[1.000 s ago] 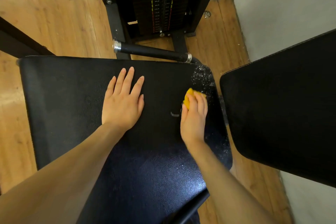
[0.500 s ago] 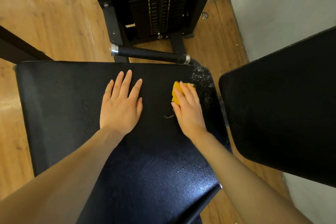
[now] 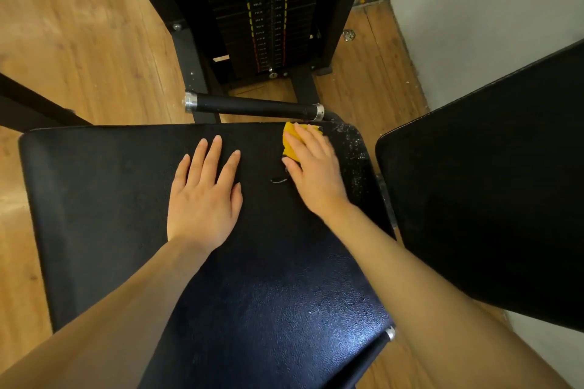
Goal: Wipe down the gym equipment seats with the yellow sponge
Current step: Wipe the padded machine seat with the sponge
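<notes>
A black padded seat fills the middle of the view. My left hand rests flat on it, fingers straight and spread. The yellow sponge lies near the seat's far right edge, mostly covered by my right hand, whose fingers press down on it with the thumb at its near side. White foam specks dot the seat's far right corner beside the sponge. A small wet streak sits just left of my right hand.
A second black pad stands tilted at the right. A black handle bar with chrome ends runs just beyond the seat. Behind it stands the weight stack on a wooden floor. A grey wall is at the far right.
My right hand has slid the sponge away from me toward the seat's far edge, up to the handle bar. My left hand has stayed flat on the seat.
</notes>
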Available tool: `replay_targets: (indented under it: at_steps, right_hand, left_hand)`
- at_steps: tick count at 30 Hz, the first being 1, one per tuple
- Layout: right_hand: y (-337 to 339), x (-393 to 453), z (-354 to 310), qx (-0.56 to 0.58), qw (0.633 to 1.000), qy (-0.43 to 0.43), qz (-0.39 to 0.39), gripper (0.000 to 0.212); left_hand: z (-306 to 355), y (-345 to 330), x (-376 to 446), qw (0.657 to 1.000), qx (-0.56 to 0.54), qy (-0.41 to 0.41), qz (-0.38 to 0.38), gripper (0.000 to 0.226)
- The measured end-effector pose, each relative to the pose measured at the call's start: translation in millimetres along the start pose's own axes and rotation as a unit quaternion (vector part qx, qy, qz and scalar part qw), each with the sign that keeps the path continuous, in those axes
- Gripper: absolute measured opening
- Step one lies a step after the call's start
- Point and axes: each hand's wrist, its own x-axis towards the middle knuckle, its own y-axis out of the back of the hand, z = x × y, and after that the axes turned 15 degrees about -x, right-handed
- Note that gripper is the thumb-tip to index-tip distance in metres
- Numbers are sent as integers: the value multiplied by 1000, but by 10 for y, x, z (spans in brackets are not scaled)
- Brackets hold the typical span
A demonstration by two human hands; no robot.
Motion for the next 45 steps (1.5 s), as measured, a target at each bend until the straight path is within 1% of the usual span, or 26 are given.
replay_targets:
  at_steps: [1,2,5,7,9,10,13,16,18,20,22,24,28,32,34,36,40,42,45]
  right_hand:
    - [-8,26,94,-6,1000,5,3,51]
    - [-20,65,187,-2,1000,-8,7,51]
    - [-41,225,430,30,992,-122,27,48]
    - [-36,311,415,32,979,-200,32,45]
    - [-14,333,243,31,971,-233,39,42]
    - [-4,302,111,29,975,-218,44,42]
    - [-15,93,-287,17,995,-97,36,46]
    - [-29,22,-273,22,998,-51,16,49]
    - [-42,94,-72,10,997,-66,27,49]
    - [-44,205,195,18,989,-142,34,47]
    - [-29,295,403,24,975,-219,23,45]
    - [-22,317,459,22,969,-246,15,45]
    - [-61,-25,184,20,971,-237,35,48]
    - [-135,-497,-55,22,974,-226,24,49]
    - [-132,-401,-12,17,975,-219,26,47]
    - [-110,-123,95,8,976,-217,27,47]
    - [-6,410,298,31,968,-250,10,45]
    - [5,378,282,35,968,-247,8,46]
    - [-28,-103,181,24,974,-226,11,50]
  left_hand:
    - [-3,-1,1,1000,2,-1,0,54]
    - [-7,-3,3,1000,3,-1,1,54]
    - [-10,-7,-1,1000,1,-2,4,54]
    - [-11,-14,1,1000,6,-2,4,54]
    - [-18,-25,4,1000,8,-3,6,52]
    - [-22,-28,0,1000,8,-2,8,51]
    - [-26,-32,1,1000,10,1,4,52]
    - [-23,-25,8,1000,2,4,0,54]
    - [-21,-19,7,1000,1,0,0,54]
    - [-23,-18,-2,1000,0,-1,2,53]
    - [-19,-14,-2,1000,-2,0,3,54]
    - [-14,-14,3,1000,-5,-1,2,54]
    - [-16,-9,-2,1000,-7,-2,4,54]
    - [-19,-27,2,1000,-2,0,12,51]
    - [-18,-24,2,1000,2,-2,6,54]
    - [-18,-26,4,1000,4,-3,3,52]
    - [-5,-6,2,1000,3,1,3,54]
    - [-3,-4,1,1000,3,-2,5,54]
    - [-5,-7,-1,1000,-1,-1,2,54]
